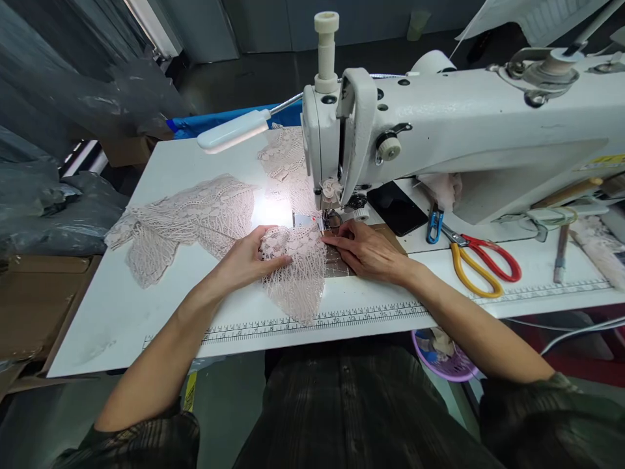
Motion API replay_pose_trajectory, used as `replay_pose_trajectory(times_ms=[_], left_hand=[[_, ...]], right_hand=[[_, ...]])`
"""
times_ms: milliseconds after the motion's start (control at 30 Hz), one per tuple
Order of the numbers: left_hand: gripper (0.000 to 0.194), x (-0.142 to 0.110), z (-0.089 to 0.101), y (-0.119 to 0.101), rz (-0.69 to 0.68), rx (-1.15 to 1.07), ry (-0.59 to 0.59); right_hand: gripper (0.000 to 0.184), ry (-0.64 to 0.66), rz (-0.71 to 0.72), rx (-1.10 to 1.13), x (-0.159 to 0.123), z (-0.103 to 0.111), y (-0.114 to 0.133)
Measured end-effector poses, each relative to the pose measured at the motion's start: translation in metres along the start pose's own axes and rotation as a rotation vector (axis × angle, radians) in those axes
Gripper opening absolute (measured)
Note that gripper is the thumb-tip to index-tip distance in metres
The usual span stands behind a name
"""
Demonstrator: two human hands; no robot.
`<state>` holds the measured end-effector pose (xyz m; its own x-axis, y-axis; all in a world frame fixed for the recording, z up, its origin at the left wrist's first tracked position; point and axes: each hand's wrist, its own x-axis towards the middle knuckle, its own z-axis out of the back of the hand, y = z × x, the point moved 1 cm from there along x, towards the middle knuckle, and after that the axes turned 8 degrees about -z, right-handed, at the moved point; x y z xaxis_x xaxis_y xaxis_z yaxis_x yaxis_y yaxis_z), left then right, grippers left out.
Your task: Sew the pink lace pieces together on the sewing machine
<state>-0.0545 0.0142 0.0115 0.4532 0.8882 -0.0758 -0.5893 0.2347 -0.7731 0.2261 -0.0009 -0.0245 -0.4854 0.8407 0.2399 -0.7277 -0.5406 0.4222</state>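
Observation:
A pale pink lace piece (297, 273) lies on the white sewing table (122, 306) in front of the white sewing machine (439, 124). My left hand (251, 257) rests flat on the lace, fingers stretched toward the needle. To the right of the lace, my right hand (368, 251) presses its fingers together on the lace edge by the presser foot (332, 218). More lace (185, 221) trails off to the left and behind the needle.
A lit lamp (234, 130) on a flexible neck hangs over the table's back left. Red and yellow scissors (476, 260), blue snips (433, 227) and a black phone (396, 207) lie to the right. A purple basket (446, 365) sits under the table edge. Boxes stand at left.

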Motion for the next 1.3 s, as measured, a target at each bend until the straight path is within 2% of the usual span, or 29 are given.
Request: replay_pose_trajectory(times_ms=[167, 400, 633, 867, 1033, 1100, 1167, 1233, 1300], left_hand=[[0.075, 0.0, -0.003, -0.001, 0.056, 0.001, -0.017], [0.091, 0.002, -0.002, -0.009, 0.181, 0.171, -0.013], [0.089, 0.001, -0.002, -0.01, 0.192, 0.159, 0.018], [0.091, 0.002, -0.005, -0.012, 0.212, 0.181, -0.058], [0.091, 0.0, -0.006, -0.008, 0.179, 0.191, -0.053], [0.089, 0.0, -0.004, -0.005, 0.111, 0.254, -0.09], [0.078, 0.002, -0.002, -0.004, -0.049, 0.378, -0.192], [0.055, 0.008, -0.002, -0.006, -0.314, 0.497, -0.258], [0.034, 0.016, -0.007, -0.01, -0.607, 0.553, -0.186]], right_hand=[[0.038, 0.05, 0.072, 0.042, -0.006, 0.003, 0.011], [0.035, 0.082, 0.073, 0.048, -0.005, 0.004, 0.011], [0.036, 0.062, 0.083, 0.067, -0.006, 0.005, 0.011], [0.035, 0.029, 0.084, 0.091, -0.006, 0.006, 0.013], [0.036, 0.053, 0.076, 0.108, -0.004, 0.006, 0.011], [0.037, 0.059, 0.074, 0.123, -0.004, 0.007, 0.01], [0.038, 0.064, 0.071, 0.136, -0.003, 0.007, 0.009], [0.038, 0.068, 0.072, 0.144, -0.003, 0.007, 0.009], [0.038, 0.061, 0.075, 0.148, -0.004, 0.006, 0.008]])
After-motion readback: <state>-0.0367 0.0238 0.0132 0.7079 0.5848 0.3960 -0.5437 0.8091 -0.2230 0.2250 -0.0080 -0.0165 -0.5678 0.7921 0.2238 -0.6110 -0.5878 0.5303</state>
